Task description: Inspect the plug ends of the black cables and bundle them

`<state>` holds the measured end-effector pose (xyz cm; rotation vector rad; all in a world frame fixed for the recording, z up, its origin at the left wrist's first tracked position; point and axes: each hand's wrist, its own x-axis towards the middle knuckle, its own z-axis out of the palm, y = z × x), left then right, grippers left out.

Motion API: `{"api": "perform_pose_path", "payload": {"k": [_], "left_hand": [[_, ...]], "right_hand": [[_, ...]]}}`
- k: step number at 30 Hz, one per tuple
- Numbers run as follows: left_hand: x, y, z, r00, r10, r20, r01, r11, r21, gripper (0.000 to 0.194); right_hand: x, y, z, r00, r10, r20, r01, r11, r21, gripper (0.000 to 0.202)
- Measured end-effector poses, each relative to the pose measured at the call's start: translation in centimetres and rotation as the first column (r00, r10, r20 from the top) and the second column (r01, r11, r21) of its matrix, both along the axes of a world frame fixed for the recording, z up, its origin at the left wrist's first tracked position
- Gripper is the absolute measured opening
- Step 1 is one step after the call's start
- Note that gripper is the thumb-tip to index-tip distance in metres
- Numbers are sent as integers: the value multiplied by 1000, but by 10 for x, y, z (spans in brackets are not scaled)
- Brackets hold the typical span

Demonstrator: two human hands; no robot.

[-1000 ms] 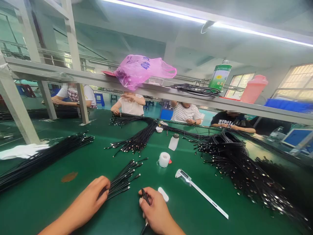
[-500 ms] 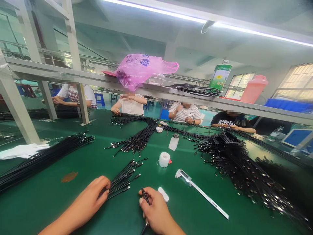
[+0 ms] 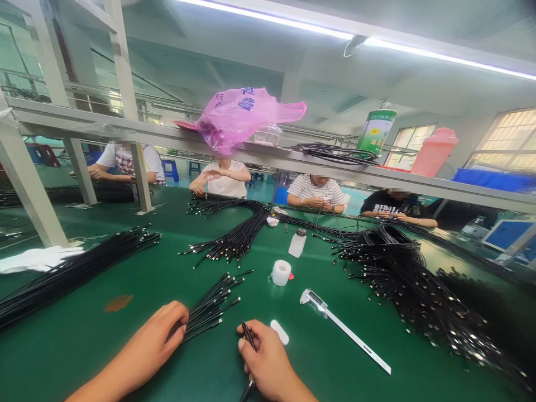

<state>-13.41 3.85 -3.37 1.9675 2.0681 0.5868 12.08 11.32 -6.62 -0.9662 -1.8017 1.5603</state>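
Note:
My left hand (image 3: 165,329) is closed around a small bundle of black cables (image 3: 213,304). Their metal-tipped plugs fan out to the right over the green table, while the part inside the palm is hidden. To the right of it, my right hand (image 3: 266,354) pinches a slim black pen-like rod (image 3: 248,334) between thumb and fingers. The rod's lower end shows below the hand, and its exact kind is unclear. Just beyond the right hand lies a small white oval piece (image 3: 280,332). A digital caliper (image 3: 345,330) rests slantwise farther right.
A roll of clear tape (image 3: 281,273) and a dark-capped bottle (image 3: 297,243) stand ahead. Cable bundles lie left (image 3: 79,268), centre (image 3: 234,234) and right (image 3: 419,301). A white glove (image 3: 37,258) lies at left. An overhead shelf (image 3: 167,134) crosses above; several people sit opposite.
My two hands and what they hold stay put. Across the table, the person in the striped top has lowered a raised hand to the cable; the neighbour in white has also shifted a hand slightly.

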Motion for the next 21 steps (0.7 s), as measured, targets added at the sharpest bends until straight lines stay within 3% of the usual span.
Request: {"api": "perform_pose_path", "payload": {"k": [21], "left_hand": [[-1,0,-1,1000,-4,-10,5,999,51,28]], "right_hand": [[0,-2,2,1000,1,7,-1,1000,-2,32]]}}
